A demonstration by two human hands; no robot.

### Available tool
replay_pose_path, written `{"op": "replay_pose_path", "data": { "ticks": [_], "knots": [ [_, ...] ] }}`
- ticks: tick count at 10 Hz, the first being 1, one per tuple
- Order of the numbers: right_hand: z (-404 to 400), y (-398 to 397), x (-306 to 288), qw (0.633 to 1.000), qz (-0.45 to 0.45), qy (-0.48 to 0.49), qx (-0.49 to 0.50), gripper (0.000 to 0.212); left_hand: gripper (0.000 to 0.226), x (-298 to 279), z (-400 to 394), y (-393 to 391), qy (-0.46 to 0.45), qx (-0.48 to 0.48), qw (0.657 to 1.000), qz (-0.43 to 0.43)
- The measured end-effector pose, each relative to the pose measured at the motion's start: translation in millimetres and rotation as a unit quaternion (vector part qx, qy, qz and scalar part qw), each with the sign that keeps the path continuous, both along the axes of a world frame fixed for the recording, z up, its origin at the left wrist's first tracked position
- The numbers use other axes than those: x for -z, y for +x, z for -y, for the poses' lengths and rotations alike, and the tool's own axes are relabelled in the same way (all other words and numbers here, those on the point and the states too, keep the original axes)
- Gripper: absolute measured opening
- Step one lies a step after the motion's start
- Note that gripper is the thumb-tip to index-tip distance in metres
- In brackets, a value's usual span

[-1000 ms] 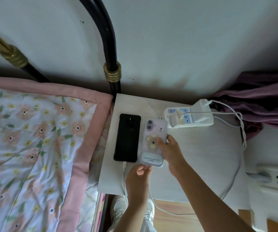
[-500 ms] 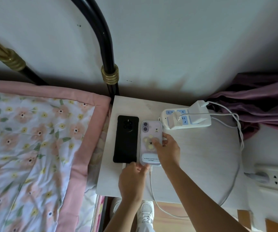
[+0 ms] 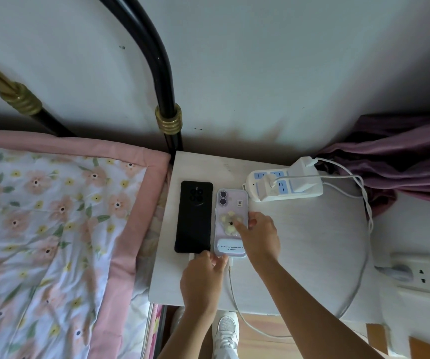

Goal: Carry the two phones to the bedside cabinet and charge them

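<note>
Two phones lie face down side by side on the white bedside cabinet (image 3: 312, 250). The black phone (image 3: 194, 216) is on the left, with a white plug at its bottom edge. The purple phone (image 3: 230, 203) in a clear flower case is on the right, flat on the top. My right hand (image 3: 259, 237) rests on its right side, a finger over the flower. My left hand (image 3: 203, 278) is at the phones' bottom edges, fingers touching the purple phone's lower left corner beside the white cable (image 3: 233, 288) plugged into it.
A white power strip (image 3: 283, 186) with two chargers sits at the cabinet's back right, cables looping along the right edge. A wall socket (image 3: 416, 275) is at the right. The floral quilt (image 3: 53, 229) and black bed frame (image 3: 168, 120) lie left. Purple cloth (image 3: 403, 156) hangs at back right.
The purple phone was tilted up in my right hand; now it lies flat beside the black phone. My left hand moved up to its bottom edge, where the cable is plugged in.
</note>
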State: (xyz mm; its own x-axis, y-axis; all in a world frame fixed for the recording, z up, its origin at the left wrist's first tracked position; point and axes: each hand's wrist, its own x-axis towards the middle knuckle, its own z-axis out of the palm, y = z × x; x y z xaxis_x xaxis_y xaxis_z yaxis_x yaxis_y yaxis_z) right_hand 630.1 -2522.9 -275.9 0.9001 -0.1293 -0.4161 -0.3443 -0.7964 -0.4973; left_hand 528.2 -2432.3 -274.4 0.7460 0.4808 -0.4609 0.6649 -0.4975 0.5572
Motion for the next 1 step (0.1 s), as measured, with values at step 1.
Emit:
{"op": "replay_pose_path", "data": {
  "ticks": [1],
  "knots": [
    [2.6,-0.3,-13.4,1.000,0.018,-0.011,-0.011,0.031,0.032,-10.7,-7.1,3.4,0.006,0.005,1.000,0.010]
  ]
}}
